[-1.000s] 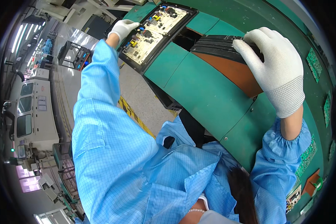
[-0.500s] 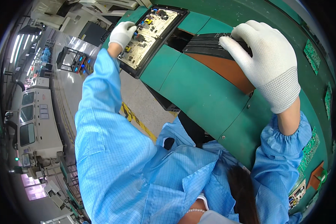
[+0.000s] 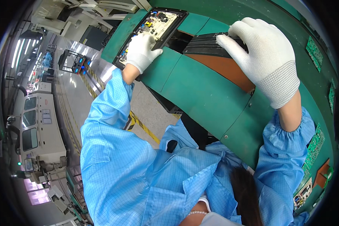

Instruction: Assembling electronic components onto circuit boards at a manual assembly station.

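Observation:
On the green bench top (image 3: 199, 88) at the upper left lies a black tray (image 3: 182, 17) bearing cream circuit boards (image 3: 165, 19) with yellow, blue and black components. My left hand (image 3: 141, 51), in a white knit glove, is over the tray's near part, its thumb stretched out to the right. It covers some of the boards, and its fingertips are partly hidden. My gloved right hand (image 3: 269, 54) is curled around the right end of a black ribbed frame (image 3: 205, 45), thumb on the left side. A brown panel (image 3: 224, 71) slants beneath the frame.
Green circuit boards (image 3: 314, 54) lie along the bench's right side, with a brown piece (image 3: 321, 175) lower down. A dark gap (image 3: 181, 39) separates tray from frame. Left of the bench, yellow-black tape (image 3: 145, 128) crosses the floor and a white machine (image 3: 37, 124) stands farther off.
My left hand has moved right and nearer, from the tray's left edge to over its near boards, and its thumb has spread. My right hand has stayed at the black frame with only a slight shift.

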Tool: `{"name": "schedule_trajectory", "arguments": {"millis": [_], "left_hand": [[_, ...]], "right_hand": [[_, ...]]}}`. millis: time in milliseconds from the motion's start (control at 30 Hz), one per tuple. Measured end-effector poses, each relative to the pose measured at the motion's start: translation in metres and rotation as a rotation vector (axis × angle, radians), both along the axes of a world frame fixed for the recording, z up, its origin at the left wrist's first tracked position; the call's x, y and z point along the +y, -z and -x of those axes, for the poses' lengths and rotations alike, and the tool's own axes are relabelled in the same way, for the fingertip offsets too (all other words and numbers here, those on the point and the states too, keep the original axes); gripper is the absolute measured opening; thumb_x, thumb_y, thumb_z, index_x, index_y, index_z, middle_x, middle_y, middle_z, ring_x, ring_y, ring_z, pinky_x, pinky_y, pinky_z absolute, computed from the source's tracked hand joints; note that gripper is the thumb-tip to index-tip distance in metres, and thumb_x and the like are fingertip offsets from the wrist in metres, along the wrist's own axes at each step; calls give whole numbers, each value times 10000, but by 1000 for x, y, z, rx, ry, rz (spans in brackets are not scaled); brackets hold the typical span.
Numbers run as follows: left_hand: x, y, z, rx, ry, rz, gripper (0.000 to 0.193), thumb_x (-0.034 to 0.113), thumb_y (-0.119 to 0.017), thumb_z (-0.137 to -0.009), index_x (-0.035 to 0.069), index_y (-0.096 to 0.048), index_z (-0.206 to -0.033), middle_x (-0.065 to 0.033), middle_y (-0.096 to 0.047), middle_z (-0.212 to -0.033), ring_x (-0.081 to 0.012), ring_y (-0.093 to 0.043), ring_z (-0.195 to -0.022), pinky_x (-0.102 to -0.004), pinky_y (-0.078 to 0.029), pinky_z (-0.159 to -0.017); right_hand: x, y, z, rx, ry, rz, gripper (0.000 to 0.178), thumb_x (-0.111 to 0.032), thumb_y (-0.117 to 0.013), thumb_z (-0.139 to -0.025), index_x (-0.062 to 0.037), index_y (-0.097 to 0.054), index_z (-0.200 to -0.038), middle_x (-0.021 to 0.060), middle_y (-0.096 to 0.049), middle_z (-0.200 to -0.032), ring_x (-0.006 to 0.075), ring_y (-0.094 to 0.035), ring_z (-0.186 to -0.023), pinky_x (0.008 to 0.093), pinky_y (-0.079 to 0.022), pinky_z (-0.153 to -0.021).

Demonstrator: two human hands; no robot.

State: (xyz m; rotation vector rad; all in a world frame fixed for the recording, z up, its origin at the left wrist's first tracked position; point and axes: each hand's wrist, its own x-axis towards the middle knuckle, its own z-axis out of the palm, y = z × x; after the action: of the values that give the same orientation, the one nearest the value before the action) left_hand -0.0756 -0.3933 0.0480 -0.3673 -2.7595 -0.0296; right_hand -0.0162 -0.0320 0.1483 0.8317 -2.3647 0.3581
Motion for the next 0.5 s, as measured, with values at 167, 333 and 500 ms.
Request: {"name": "schedule_trajectory", "arguments": {"millis": [167,333,500], "left_hand": [[-12,15,5,155,72,-8,393,356,-881,-710,44,-736,-899,-157,-677,-999,-360,-648,-982,-449,-506,-912],[-15,16,14,37,92,-55,386,369,-877,-710,47,-746,-880,-155,-675,-991,-354,-651,-976,-455,-508,-900],[-25,-16,41,-64,159,-297,416,401,-794,-848,15,-775,-1000,-173,-744,-846,-283,-720,-780,-362,-559,-731]], "right_hand": [[-1,0,-1,18,26,-28,307,-366,-709,-938,-74,-690,-845,103,-639,-800,292,-657,-792,396,-530,-746],[-1,0,-1,22,18,-15,299,-358,-712,-934,-79,-681,-831,104,-635,-788,306,-648,-773,403,-523,-746],[1,-3,0,19,10,-17,292,-353,-716,-929,-80,-682,-834,101,-634,-783,302,-647,-770,403,-521,-746]]}}
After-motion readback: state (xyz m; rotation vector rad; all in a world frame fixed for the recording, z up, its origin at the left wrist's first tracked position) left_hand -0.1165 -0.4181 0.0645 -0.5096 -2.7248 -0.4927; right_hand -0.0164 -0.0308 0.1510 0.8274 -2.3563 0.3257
